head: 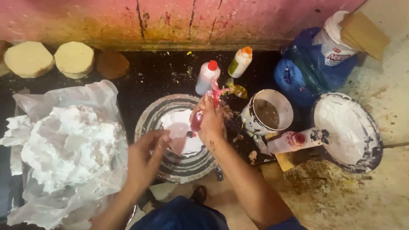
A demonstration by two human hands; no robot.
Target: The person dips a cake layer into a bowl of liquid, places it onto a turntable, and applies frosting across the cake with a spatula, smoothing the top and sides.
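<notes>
A round metal turntable [150, 120] sits in the middle of a dark counter, with a white frosted cake [181, 127] on top. My right hand [211, 121] grips a red-filled piping bag [202, 114] over the cake's right side, its dark tip pointing down at the frosting. My left hand [147, 157] rests at the turntable's front left edge, fingers curled against the rim. Nothing shows in its grasp.
White cream on crumpled plastic [64, 149] lies left. Round cake layers [74, 58] line the back wall. Two squeeze bottles [207, 76] stand behind the turntable. A smeared tub [267, 111], a second piping bag [296, 140], a cream-filled bowl [347, 132] and a blue bag [306, 68] crowd the right.
</notes>
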